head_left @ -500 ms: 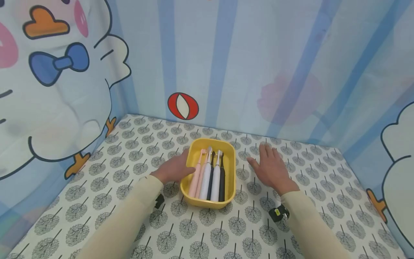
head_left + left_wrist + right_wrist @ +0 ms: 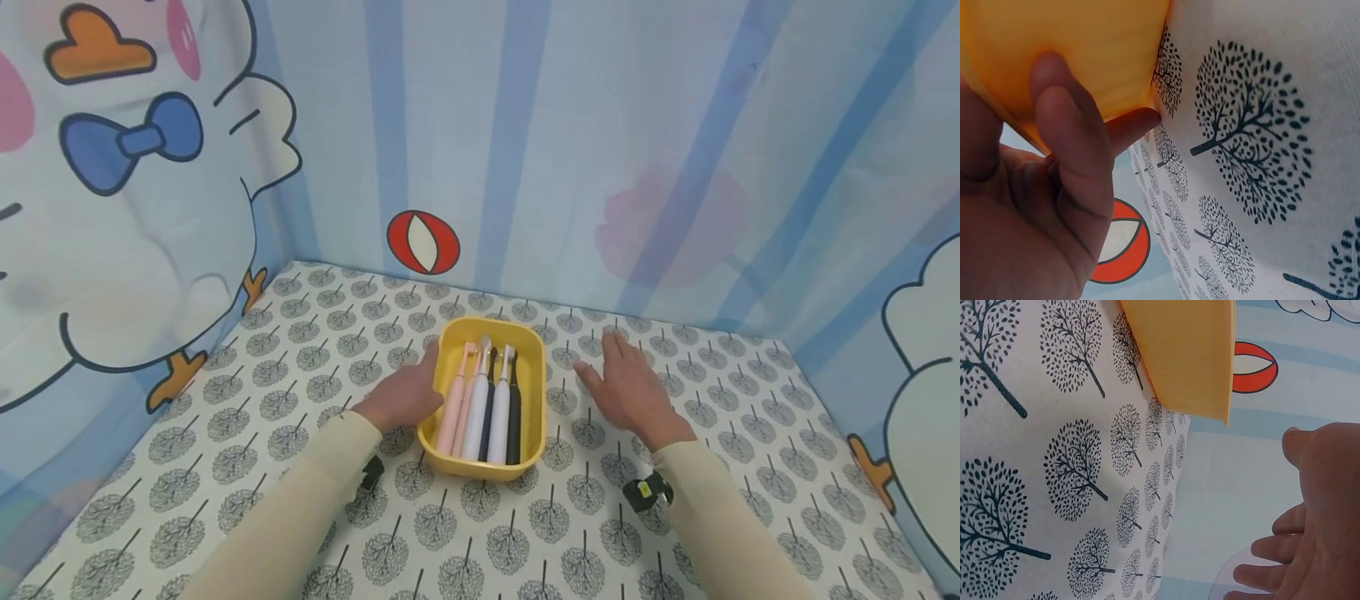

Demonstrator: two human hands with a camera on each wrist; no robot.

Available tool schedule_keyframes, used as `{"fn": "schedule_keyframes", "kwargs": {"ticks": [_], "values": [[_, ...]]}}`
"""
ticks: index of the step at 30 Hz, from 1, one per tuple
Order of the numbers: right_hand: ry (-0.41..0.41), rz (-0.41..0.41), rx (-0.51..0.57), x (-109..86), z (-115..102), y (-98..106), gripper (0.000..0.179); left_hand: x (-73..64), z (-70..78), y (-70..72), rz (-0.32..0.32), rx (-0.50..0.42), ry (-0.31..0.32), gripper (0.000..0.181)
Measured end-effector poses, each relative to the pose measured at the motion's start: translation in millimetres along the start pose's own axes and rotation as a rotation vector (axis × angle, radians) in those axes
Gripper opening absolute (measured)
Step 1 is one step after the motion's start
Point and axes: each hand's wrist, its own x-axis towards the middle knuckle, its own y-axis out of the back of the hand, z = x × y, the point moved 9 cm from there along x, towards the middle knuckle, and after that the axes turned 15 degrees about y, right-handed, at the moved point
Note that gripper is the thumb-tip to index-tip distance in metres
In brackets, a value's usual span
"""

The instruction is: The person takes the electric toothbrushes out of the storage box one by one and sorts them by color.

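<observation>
Your left hand [image 2: 405, 396] holds the left side of the yellow tub [image 2: 536, 392], fingers bent against its outer wall and thumb at the rim; how firmly cannot be told. Your right hand [image 2: 637, 392], fingers extended and holding nothing, hangs over the tree-print cloth [image 2: 750, 417], apart from the tub's right wall. The tub sits on the cloth between both hands, with six brushes [image 2: 487, 417], two pink, two white and two dark, lying side by side inside, heads away from you. The step in hand appears to be steadying the tub. Shifting it would call for your right palm on the opposite wall; letting go, for your left thumb to clear the rim. Half a second earlier, that thumb reached farther over the rim; tub and right hand have barely moved.
</observation>
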Motion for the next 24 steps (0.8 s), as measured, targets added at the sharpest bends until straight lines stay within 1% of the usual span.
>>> {"fn": "schedule_keyframes", "kwargs": {"ticks": [3,5,9,12,17,20,24], "values": [[-0.003,0.015,0.038,1.5,-3,3,0.081,0.9,0.5,-1.0,-0.003,0.009,0.004,0.087],[0.001,0.026,0.073,3.5,-9,5,0.077,1.4,0.9,-1.9,-0.009,0.006,0.006,0.087],[0.046,0.055,0.140,9.9,-30,12,0.066,1.1,3.2,-2.2,-0.019,-0.005,0.000,0.086],[0.073,0.054,0.187,16.2,-47,14,0.057,0.3,5.2,-1.7,-0.025,-0.009,-0.002,0.086],[0.091,-0.004,0.220,27.3,-67,9,0.047,2.8,4.0,-3.9,-0.032,0.006,0.016,0.086],[0.066,-0.052,0.260,31.8,-74,2,0.044,3.3,2.5,-4.8,-0.029,0.014,0.021,0.086],[0.015,-0.118,0.318,37.0,-77,-11,0.029,2.0,1.3,-4.9,-0.028,0.015,0.024,0.086]]}}
